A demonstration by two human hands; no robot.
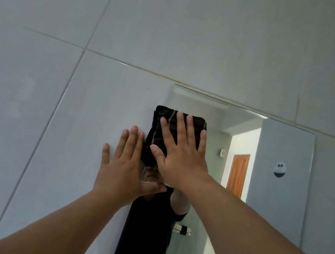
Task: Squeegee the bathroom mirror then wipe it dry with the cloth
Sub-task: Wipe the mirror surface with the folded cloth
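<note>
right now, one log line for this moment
phase: wiping | right hand: flat on cloth | left hand: braced beside mirror

Just one view here, a wide-angle head cam, so nothing overlaps with a second angle. It's tilted noticeably: the grout lines of the tiled wall [179, 28] run diagonally across the frame. The camera faces the wall straight on and looks slightly upward, close enough that both forearms stretch in from the bottom corners and fill the lower third. The mirror [274, 190] sits right of centre, its top edge and right edge both in frame, its bottom cut off. The left hand [124, 164] and right hand [182, 152] land about mid-frame. Wide lens bends the straight edges near the borders.
</note>
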